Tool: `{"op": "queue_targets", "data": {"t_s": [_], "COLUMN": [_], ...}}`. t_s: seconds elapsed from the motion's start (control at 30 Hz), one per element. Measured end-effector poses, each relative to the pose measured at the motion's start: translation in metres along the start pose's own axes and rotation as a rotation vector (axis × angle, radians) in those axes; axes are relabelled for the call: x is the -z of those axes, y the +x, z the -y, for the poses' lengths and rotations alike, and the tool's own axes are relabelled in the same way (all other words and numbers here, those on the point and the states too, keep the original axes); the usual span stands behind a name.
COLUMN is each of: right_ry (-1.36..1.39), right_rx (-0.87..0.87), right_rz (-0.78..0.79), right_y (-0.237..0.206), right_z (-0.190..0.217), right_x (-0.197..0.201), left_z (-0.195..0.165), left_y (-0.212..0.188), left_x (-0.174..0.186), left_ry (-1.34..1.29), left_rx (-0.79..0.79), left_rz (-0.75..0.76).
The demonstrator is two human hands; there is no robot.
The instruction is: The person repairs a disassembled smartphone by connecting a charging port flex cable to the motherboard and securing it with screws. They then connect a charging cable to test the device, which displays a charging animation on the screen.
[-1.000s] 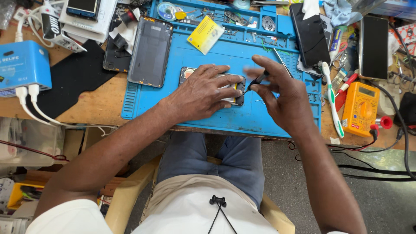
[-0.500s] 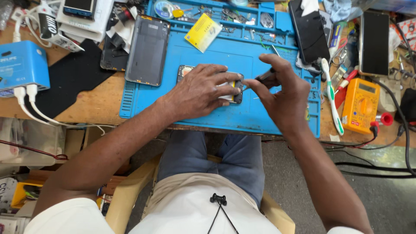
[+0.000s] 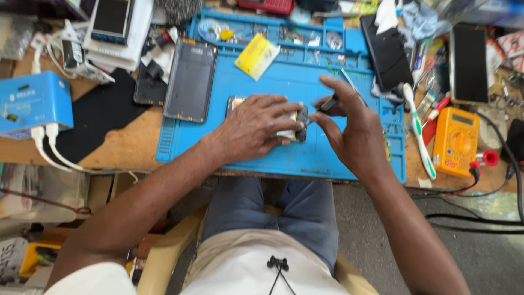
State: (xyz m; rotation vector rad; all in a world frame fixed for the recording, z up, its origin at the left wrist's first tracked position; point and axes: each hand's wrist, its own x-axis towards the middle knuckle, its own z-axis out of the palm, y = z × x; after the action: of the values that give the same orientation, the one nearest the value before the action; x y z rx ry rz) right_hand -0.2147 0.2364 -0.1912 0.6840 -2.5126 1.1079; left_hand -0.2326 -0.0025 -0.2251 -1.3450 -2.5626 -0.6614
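Note:
An opened phone [image 3: 295, 123] lies on the blue work mat [image 3: 284, 82], mostly covered by my left hand [image 3: 254, 128], which presses flat on it with fingers spread. My right hand [image 3: 349, 128] sits just right of the phone and pinches a thin black-handled screwdriver [image 3: 327, 104], whose tip points down at the phone's right end. A dark phone back cover [image 3: 191, 79] rests on the mat's left side, and a yellow card [image 3: 256, 55] lies near the mat's top.
An orange multimeter [image 3: 456, 141] and a white-and-green toothbrush [image 3: 419, 131] lie right of the mat. A black phone [image 3: 468, 63] sits far right, a blue box [image 3: 34, 104] with white cables far left. Small parts fill the mat's top trays [image 3: 305, 35].
My right hand has closed its fingers on the screwdriver and brought its tip to the phone's right end. My left hand stays pressed on the phone.

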Motion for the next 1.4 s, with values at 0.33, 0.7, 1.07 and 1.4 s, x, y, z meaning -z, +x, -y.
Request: {"op": "queue_targets", "data": {"t_s": [0.33,0.7,1.07,1.4], "right_ry": [0.018,0.160,0.410,-0.100], "right_rx": [0.003,0.045,-0.048,0.085], "right_rz": [0.046,0.137,-0.333,-0.359], "right_y": [-0.001,-0.002,-0.028,-0.032], "right_z": [0.001,0.007,-0.050,-0.056], "right_x": [0.001,0.001,0.002,0.003], "left_z": [-0.006,-0.008,-0.010,-0.002], "left_y": [-0.002,-0.003,-0.006,-0.008], "left_x": [0.003,0.004,0.009,0.009], "left_ry": [0.027,0.036,-0.023,-0.014], "left_rx": [0.000,-0.015,0.031,0.007], "left_rz": [-0.023,-0.006,0.038,0.014]}}
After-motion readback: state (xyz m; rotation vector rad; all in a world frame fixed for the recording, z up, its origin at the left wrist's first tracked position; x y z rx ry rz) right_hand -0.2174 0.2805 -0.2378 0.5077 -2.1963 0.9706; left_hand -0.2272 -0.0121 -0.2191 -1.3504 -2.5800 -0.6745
